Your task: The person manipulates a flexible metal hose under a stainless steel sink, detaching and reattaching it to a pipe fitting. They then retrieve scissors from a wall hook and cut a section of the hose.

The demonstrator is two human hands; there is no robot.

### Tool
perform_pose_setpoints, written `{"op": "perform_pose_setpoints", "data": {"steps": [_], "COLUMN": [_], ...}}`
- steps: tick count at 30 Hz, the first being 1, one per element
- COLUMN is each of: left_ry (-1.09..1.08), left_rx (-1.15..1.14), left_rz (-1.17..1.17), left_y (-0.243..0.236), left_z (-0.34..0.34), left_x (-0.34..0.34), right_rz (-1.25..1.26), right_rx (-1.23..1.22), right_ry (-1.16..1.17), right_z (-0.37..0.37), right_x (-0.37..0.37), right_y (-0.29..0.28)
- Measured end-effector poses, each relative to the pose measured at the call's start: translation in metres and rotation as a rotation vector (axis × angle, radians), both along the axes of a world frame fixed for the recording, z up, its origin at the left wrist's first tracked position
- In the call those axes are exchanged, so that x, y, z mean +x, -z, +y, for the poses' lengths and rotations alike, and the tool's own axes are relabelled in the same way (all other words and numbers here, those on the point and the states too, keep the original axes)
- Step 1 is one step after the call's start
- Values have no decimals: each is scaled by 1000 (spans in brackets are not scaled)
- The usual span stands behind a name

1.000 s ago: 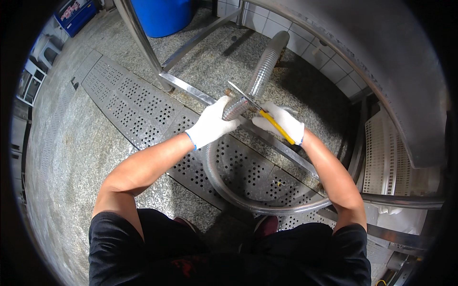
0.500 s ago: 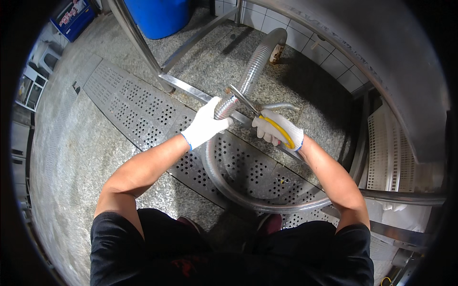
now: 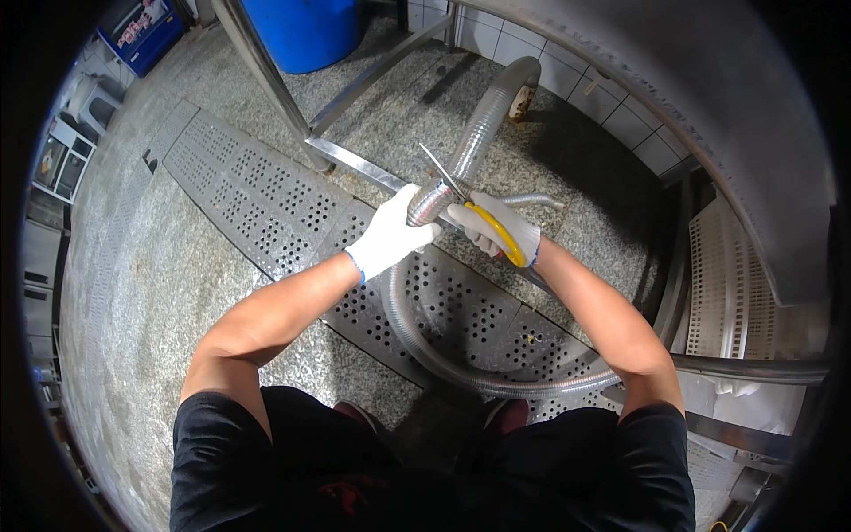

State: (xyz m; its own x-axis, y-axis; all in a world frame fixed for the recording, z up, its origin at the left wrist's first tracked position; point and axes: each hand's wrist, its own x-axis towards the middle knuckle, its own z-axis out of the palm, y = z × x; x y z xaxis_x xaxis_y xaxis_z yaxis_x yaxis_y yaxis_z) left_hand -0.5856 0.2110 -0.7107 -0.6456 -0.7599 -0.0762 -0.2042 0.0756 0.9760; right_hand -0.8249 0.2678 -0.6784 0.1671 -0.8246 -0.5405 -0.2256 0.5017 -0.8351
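My left hand [image 3: 393, 232], in a white knit glove, is closed around a clear ribbed hose [image 3: 427, 206] just below a ragged-looking edge. In my gloved right hand [image 3: 501, 229] is a pair of scissors [image 3: 493, 227] with a yellow grip. Their thin metal blade reaches up and left across the hose, touching or very near that edge; I cannot tell how deep it sits. Beyond the blade, the wide upper hose [image 3: 483, 120] rises to a rusty pipe stub [image 3: 523, 102] by the wall. Below my left hand, the lower hose [image 3: 403, 328] loops down and right.
A steel frame bar [image 3: 359, 167] runs beneath my hands. Perforated metal drain covers [image 3: 266, 191] cross the granite-like floor. A thinner hose piece [image 3: 536, 200] lies beyond my right hand. A blue barrel [image 3: 306, 35] stands at the back, white crates [image 3: 722, 284] at the right.
My right hand with the scissors has shifted left, closer to my left hand, and the blade now angles farther up-left across the hose. My left hand keeps its grip.
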Motion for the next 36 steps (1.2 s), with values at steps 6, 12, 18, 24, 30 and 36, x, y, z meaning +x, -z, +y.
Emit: {"op": "perform_pose_setpoints", "data": {"steps": [6,12,18,24,30,36], "left_ry": [-2,8,15,-1,-1,-7], "left_rx": [74,82,87,79,2,-21], "left_rz": [78,44,67,28,64,2], "left_y": [-4,3,2,3,7,3], "left_z": [-2,-3,-6,-6,-2,-3], "left_x": [-7,0,-2,-1,-6,-4], "right_rz": [440,764,374,146,26,268], "right_rx": [-532,-437,-260,-4,9,-206], "right_ry": [-128,-178,-123,-39,-28,-179], "right_z": [7,15,14,10,-6,-10], "right_x": [-10,-1,-5,3,6,2], "right_y": [41,-2,1,-12,-15,-2]}}
